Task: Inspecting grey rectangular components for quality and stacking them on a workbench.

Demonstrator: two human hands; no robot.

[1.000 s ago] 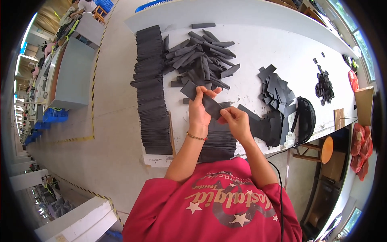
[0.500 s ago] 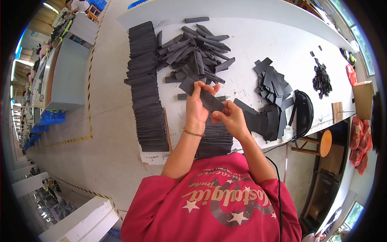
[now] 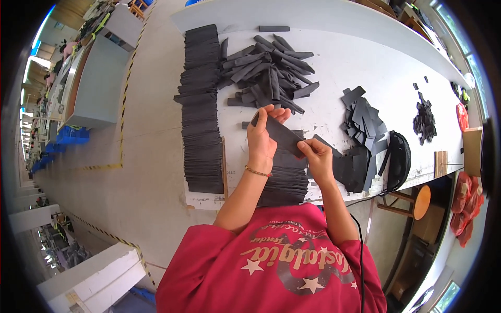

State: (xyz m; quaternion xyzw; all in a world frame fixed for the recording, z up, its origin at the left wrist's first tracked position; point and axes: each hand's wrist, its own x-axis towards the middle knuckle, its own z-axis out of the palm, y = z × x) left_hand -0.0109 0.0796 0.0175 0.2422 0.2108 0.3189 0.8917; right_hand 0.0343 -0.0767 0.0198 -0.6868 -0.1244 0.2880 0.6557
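Between my hands is a flat dark grey strip of fabric (image 3: 284,135), slanting down from left to right above the table. My left hand (image 3: 262,140) grips its upper left end, with the thumb on the near side and the fingers behind. The lower right end is pinched between the thumb and fingers of my right hand (image 3: 319,158). Just below the strip lies a stack of folded dark fabric pieces (image 3: 283,182), partly covered by it. Beyond my hands is a loose heap of rolled or folded dark fabric tubes (image 3: 271,70).
A long row of stacked dark pieces (image 3: 201,109) runs along the white table's (image 3: 334,62) left side. To the right are flat dark pieces (image 3: 362,117), a black pouch (image 3: 399,161) and small dark bits (image 3: 425,122). A wooden stool (image 3: 421,202) stands beyond the front edge.
The whole scene has shifted right in the view. Both hands still hold the strip; its face is turned more toward me, and my left thumb now lies nearer its upper end.
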